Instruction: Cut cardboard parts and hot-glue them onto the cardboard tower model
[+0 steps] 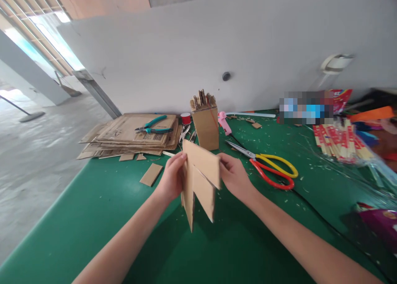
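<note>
Between my hands, raised over the green table, are several cut cardboard pieces (201,174) with angled edges, overlapping one another. My left hand (173,174) grips their left side, thumb on the near face and the other fingers hidden behind. On the right edge of the upper piece, my right hand (234,174) is closed, its fingertips partly behind the cardboard. Just beyond stands a cardboard box (205,128) with cardboard strips sticking out of its top. Scissors with one red and one yellow handle (273,168) lie right of my right hand.
Flat cardboard sheets (124,131) are stacked at the back left, with teal-handled pliers (153,126) on top. A pink glue gun (223,122) rests beside the box, its black cord (322,222) running right. Red-and-white packets (336,141) lie on the green table (102,217) at right.
</note>
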{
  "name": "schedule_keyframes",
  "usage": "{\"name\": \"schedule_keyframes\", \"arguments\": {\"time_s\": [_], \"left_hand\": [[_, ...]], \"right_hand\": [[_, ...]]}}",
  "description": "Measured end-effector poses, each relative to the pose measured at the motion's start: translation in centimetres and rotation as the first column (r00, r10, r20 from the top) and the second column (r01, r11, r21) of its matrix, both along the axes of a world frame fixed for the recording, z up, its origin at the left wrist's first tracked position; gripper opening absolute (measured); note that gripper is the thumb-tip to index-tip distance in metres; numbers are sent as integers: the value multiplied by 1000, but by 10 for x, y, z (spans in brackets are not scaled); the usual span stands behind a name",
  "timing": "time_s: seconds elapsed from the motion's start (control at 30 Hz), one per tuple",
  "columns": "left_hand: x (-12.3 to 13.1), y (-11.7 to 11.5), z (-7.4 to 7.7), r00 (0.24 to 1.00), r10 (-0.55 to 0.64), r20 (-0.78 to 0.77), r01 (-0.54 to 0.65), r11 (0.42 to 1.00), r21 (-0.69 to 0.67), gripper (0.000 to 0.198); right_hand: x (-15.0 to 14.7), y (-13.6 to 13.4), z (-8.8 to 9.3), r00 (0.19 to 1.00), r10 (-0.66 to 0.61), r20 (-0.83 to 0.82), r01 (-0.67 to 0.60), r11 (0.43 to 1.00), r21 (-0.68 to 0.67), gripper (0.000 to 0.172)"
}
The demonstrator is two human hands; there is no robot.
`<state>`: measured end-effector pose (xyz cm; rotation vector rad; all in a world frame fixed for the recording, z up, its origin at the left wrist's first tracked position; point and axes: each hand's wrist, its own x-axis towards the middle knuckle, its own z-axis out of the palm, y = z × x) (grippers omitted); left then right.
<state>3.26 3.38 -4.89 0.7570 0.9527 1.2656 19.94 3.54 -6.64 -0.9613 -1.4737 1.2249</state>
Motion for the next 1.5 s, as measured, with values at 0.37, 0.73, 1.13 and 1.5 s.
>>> {"name": "schedule_keyframes", "arguments": {"time_s": [0.37,0.73,1.13,1.5], "left_hand": [[-33,22,-14,965,-223,136,205,969,136,18],[-23,20,-7,837,-542,-73,542,840,-13,37],[6,-12,8,416,-26,-909,446,877,179,17],[8,-4,-7,398,-77,-914,482,866,137,19]], "right_hand": [[3,0,5,998,-59,-36,60,998,33,22],[2,-4,4,990,-25,140,11,995,101,20],[8,-2,-7,722,-21,692,-230,936,268,17],[10,5,-31,714,-55,698,-297,878,374,7]]}}
